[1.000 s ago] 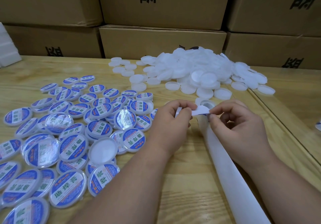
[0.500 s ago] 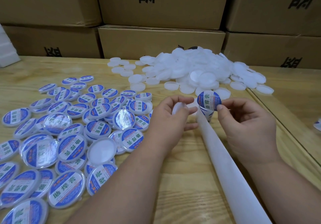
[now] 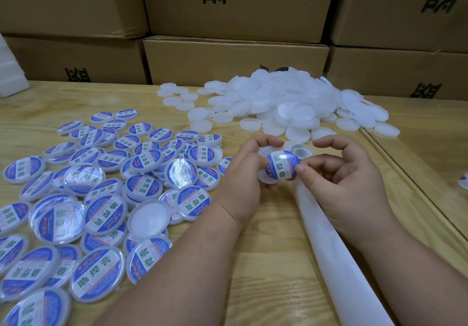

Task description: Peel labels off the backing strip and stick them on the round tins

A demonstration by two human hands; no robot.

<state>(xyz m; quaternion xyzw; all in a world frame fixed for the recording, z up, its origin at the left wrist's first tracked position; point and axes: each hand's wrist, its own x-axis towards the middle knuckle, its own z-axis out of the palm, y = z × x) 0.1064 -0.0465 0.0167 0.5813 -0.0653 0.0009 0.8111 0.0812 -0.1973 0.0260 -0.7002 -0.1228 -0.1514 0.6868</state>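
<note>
Both hands together now, right hand (image 3: 339, 181) pinching peeled label (image 3: 281, 164) onto left hand's (image 3: 249, 173) gripped tin (image 3: 264, 153).

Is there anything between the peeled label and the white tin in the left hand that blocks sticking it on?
Nothing visible does. The right hand pinches the label directly over the tin that the left hand holds; only the edges of the tin show behind the label. The backing strip lies below, on the table.
</note>
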